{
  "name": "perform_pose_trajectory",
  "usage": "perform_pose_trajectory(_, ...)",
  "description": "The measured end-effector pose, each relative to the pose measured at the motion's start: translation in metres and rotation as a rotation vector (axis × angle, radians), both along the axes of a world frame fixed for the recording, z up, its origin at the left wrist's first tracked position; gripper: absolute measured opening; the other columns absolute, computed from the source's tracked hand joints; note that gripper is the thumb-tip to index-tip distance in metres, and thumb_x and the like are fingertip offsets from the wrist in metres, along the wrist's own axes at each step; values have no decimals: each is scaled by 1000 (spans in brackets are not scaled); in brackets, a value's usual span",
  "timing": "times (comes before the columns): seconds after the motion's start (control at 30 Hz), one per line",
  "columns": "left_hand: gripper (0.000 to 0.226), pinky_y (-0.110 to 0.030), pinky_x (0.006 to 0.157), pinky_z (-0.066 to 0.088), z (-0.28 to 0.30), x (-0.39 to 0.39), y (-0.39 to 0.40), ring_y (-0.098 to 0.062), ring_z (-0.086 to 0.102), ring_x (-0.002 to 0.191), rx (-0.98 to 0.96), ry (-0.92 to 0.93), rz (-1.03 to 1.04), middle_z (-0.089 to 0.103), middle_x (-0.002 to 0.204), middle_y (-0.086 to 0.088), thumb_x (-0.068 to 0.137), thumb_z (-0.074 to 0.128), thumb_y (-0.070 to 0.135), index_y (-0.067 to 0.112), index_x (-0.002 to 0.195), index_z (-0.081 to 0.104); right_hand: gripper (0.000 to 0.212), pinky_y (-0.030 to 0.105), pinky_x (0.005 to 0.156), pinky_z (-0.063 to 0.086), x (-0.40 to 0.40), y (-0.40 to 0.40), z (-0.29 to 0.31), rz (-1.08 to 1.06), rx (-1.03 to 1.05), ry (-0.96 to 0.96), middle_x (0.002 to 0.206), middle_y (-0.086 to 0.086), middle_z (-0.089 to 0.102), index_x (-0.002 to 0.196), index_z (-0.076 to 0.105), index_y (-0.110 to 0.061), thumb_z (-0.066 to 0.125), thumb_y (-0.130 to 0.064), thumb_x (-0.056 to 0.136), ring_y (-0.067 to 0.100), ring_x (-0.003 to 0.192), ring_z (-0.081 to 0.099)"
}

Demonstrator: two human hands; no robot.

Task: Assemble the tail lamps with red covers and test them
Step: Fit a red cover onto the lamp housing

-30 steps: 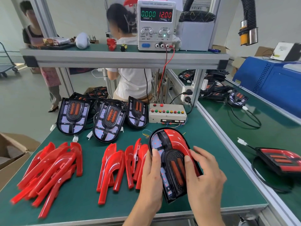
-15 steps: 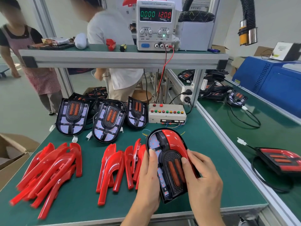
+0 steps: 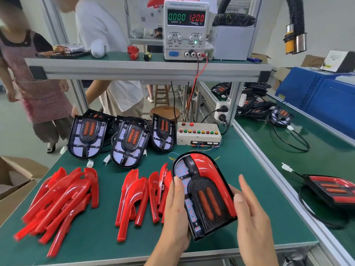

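Observation:
A black tail lamp (image 3: 203, 194) is held tilted above the green bench, with a red cover (image 3: 206, 167) fitted on its right half and its left half bare. My left hand (image 3: 175, 212) grips the lamp's left edge, thumb on its face. My right hand (image 3: 251, 221) is beside the lamp's right edge, fingers straight, thumb touching the red cover. Two heaps of loose red covers lie left of the lamp, the left heap (image 3: 61, 198) and the middle heap (image 3: 142, 196). Three bare lamps (image 3: 130, 143) lean at the back.
A test box with coloured buttons (image 3: 197, 134) sits behind the lamp, wired to a power supply (image 3: 185, 29) on the shelf reading 12.00 V. A finished lamp (image 3: 330, 191) lies on the right bench. Two people stand behind the bench. A cardboard box (image 3: 15, 181) is at left.
My right hand has loosened from the lamp's right side and its fingers have straightened. The lamp has stayed in my left hand. The people behind the bench have shifted.

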State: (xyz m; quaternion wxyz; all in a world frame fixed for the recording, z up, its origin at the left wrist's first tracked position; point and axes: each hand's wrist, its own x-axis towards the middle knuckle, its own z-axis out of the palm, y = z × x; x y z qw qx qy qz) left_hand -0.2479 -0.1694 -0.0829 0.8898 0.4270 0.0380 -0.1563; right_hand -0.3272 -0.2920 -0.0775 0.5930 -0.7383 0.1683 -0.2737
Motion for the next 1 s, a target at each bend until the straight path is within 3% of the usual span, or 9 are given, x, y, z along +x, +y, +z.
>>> perform_pose_trajectory(0.07,85,-63,109,42,4,-1,-1,-42,61,123,-15,-1,-13,64,131,-23,78,58,67,8,140,55,46,32,107,45,-1,-7,-6,29,108,41,126,-29,67,138,53,-52,55,-65,93,-7,122,59)
perform_pose_trajectory(0.13,86,-64,108,42,5,-2,-3,-42,61,123,-13,-2,9,65,131,-23,77,60,68,10,139,56,52,44,97,54,-2,-9,-12,71,209,96,128,-12,71,134,61,-47,55,-66,86,12,119,66)
perform_pose_trajectory(0.23,114,-61,115,35,7,-6,-5,-38,49,137,46,15,44,52,148,-17,61,73,83,12,147,48,49,35,54,52,-2,-7,-14,101,298,67,99,9,78,124,70,-38,56,-59,81,27,73,68)
perform_pose_trajectory(0.33,121,-61,118,30,7,-10,-6,-37,41,143,50,-1,20,44,155,-15,59,74,83,13,152,41,39,32,41,43,-1,-8,-15,88,339,-1,75,21,71,110,73,-36,60,-56,79,29,51,58)
perform_pose_trajectory(0.47,70,-46,101,53,6,-7,1,-36,61,125,24,-109,-131,65,133,-18,83,71,58,12,135,62,32,31,41,47,-1,-19,-18,146,385,-65,78,19,71,107,74,-31,63,-47,82,23,52,56)
perform_pose_trajectory(0.57,67,-35,78,59,17,7,13,-30,68,114,-47,-28,-271,68,128,-17,86,58,65,13,127,70,35,33,43,49,-4,-34,-16,225,358,-30,86,20,71,110,74,-28,66,-46,81,24,57,58)
perform_pose_trajectory(0.67,74,-42,87,58,20,19,20,-33,69,112,-29,90,-331,70,125,-19,80,63,67,7,122,72,35,34,49,53,-10,-49,-8,318,235,35,88,17,71,114,73,-29,71,-53,88,28,61,60)
perform_pose_trajectory(0.83,79,-55,106,46,26,24,24,-34,64,121,57,154,-475,68,129,-15,66,81,65,12,125,72,32,34,62,59,-17,-69,5,372,57,114,98,12,74,118,70,-38,56,-44,91,38,79,65)
perform_pose_trajectory(1.0,66,-49,95,55,27,26,24,-34,70,107,51,203,-556,71,122,-17,65,89,48,9,116,75,32,38,71,59,-16,-78,8,403,-5,163,98,3,75,121,67,-44,56,-59,95,26,83,68)
